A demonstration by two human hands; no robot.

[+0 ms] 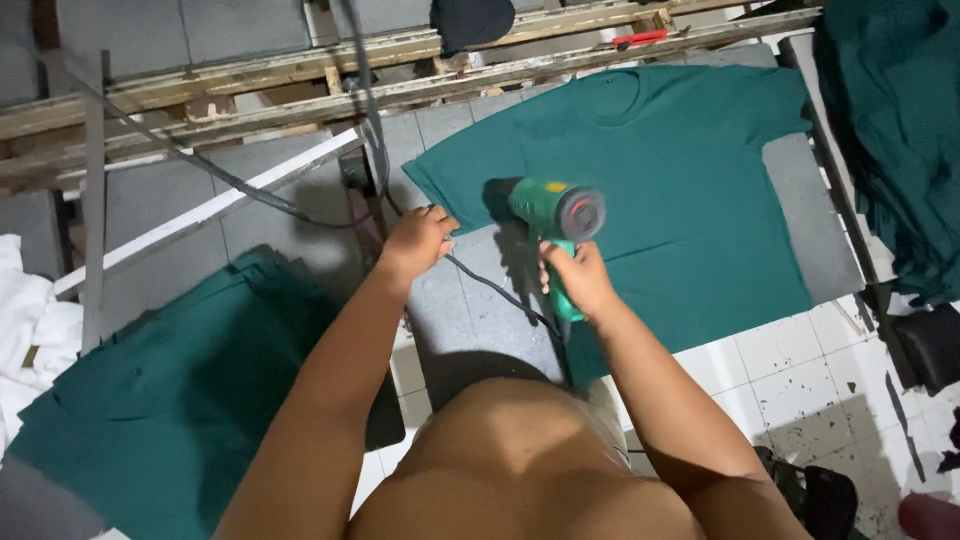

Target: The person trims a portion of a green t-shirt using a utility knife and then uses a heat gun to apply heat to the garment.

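Right hand [578, 280]: fingers [551, 262] wrapped tight round the grip of a green heat gun [556, 222], fully closed on the handle. Gun held above the surface [800, 190], round grey back end facing the camera, body pointing away toward the shirt. Its black cord [495, 287] runs down-left from the handle area and passes under the left hand.

Left hand [417, 240]: fingers curled, knuckles up, resting at the sleeve edge of the dark green T-shirt [690, 200]. Cannot tell whether it pinches fabric or just presses on it; fingertips hidden under the hand.

T-shirt lies flat on the grey surface, neck toward the far side, one sleeve toward the left hand, hem toward the right edge. Heat gun sits over the shirt's sleeve-side part, near the shoulder.

Outward:
- Stack of folded green shirts [170, 400] low on the left, well apart from the flat shirt.
- White cloth [25, 320] at the far left edge, just beside that stack.
- More dark green fabric [890, 130] heaped at the right edge.
- Rough wooden beams [250, 85] across the top, with a red-handled tool [640, 39] lying on them.
- White tiled floor [800, 380] below the surface at lower right.
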